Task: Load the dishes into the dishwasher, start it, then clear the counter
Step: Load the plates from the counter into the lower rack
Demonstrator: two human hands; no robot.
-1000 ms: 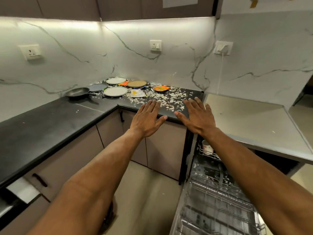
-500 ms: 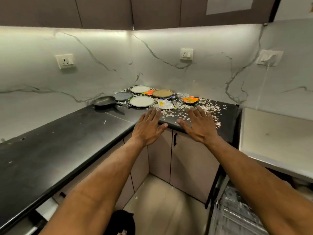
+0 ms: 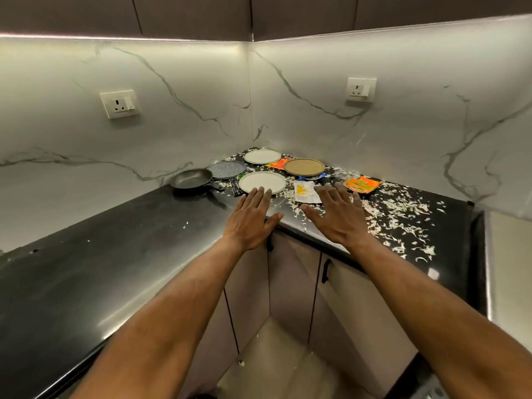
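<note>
While both of your arms reach forward over the inner corner of the black worktop [image 3: 86, 283], your left hand [image 3: 250, 220] and right hand [image 3: 336, 218] hover side by side, palms down, with a narrow gap between the two thumbs. Fingers on both hands are straight and held close together, thumbs spread outward; neither hand grips anything. Whether the palms touch the worktop cannot be determined.

Dishes to be loaded are grouped at the far corner of the worktop, against the marble backsplash:
- A large white plate [image 3: 262, 182] lies flat just beyond your left fingertips.
- A second white plate [image 3: 262, 156] lies nearest the back corner.
- A tan plate [image 3: 304, 167] lies to the right of that one, near the back edge.
- A speckled grey plate [image 3: 227, 169] lies to the left of the white plates.
- A black frying pan [image 3: 191, 178] sits just beside the grey plate, along the left run of the worktop, handle pointing toward the large white plate.

Litter on the worktop:
- A white and yellow sachet [image 3: 303, 191] lies flat just beside your right fingertips.
- An orange wrapper [image 3: 362, 184] lies beyond your right hand, toward the back edge.
- A second orange wrapper [image 3: 277, 163] shows between the back white plate and the tan plate.
- Pale shredded scraps [image 3: 400, 214] cover the right run of the worktop, from the plates to its right end.

Beige cabinet doors [image 3: 290, 283] with dark handles stand below the front edge.
</note>
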